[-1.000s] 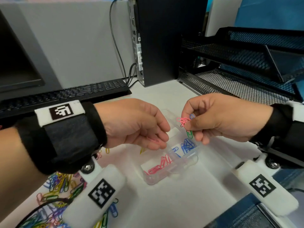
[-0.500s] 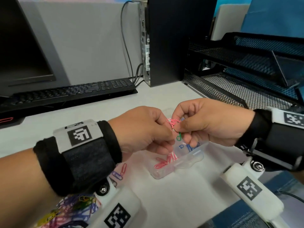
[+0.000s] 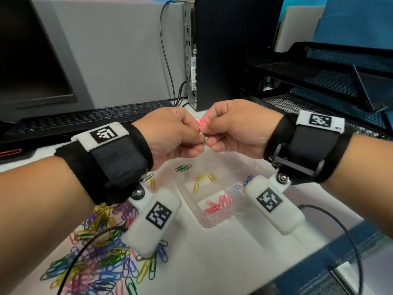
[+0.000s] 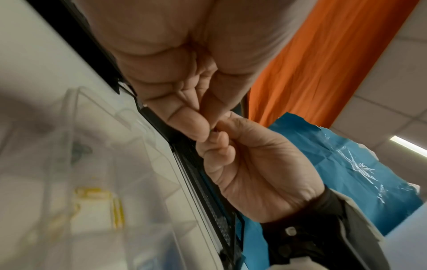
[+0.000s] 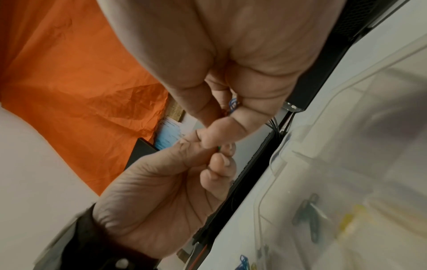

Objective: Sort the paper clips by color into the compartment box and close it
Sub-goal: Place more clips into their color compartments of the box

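Both hands meet just above the compartment box (image 3: 191, 194): the right hand (image 3: 238, 128) pinches a tangle of pink clips (image 3: 201, 123) while the left hand (image 3: 170, 133) pinches a green clip (image 3: 204, 139) at its lower end, probably to separate the colors. The mixed pile (image 3: 102, 258) lies on the surface, left of the box.

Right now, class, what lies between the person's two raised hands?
In the head view, a tangle of pink wire paper clips, with a green clip under it, is pinched between the left hand and right hand.

Black keyboard (image 3: 85, 119) left of computer tower (image 3: 229, 50); mesh tray (image 3: 319, 81) right.
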`<state>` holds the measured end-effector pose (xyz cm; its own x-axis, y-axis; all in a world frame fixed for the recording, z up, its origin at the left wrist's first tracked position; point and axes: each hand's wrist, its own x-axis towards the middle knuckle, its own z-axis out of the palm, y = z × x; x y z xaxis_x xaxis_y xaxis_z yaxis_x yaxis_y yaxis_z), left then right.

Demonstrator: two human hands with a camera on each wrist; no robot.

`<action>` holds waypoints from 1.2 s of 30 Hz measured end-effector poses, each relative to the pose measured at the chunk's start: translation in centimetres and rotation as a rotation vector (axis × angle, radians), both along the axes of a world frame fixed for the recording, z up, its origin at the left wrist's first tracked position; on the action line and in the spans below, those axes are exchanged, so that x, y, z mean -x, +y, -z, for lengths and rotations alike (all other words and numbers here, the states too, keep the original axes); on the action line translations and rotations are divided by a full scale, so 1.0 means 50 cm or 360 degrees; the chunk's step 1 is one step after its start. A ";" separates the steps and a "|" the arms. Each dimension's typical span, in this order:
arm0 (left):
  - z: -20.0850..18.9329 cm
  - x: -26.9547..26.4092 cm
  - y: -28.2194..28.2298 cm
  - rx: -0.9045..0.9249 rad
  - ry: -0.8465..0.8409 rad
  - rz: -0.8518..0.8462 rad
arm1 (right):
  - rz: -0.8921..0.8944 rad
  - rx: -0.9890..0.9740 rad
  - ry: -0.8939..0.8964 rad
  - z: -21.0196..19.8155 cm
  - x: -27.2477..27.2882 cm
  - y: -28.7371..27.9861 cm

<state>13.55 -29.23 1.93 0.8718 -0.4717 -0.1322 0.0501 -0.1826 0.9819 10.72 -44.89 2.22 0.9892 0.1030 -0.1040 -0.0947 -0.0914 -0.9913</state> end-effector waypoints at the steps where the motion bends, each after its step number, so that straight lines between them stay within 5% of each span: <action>1: 0.000 -0.009 0.005 0.0004 -0.0005 -0.0014 | -0.0006 0.0003 0.0005 -0.002 -0.011 0.006; 36: 0.030 -0.085 0.024 -0.0229 0.0048 -0.0014 | -0.0044 0.0253 0.0031 0.034 -0.096 0.017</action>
<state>17.82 -28.05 0.44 0.8706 -0.4382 -0.2240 0.0813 -0.3208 0.9437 15.49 -44.03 0.53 0.9839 0.1107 -0.1405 -0.1093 -0.2500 -0.9621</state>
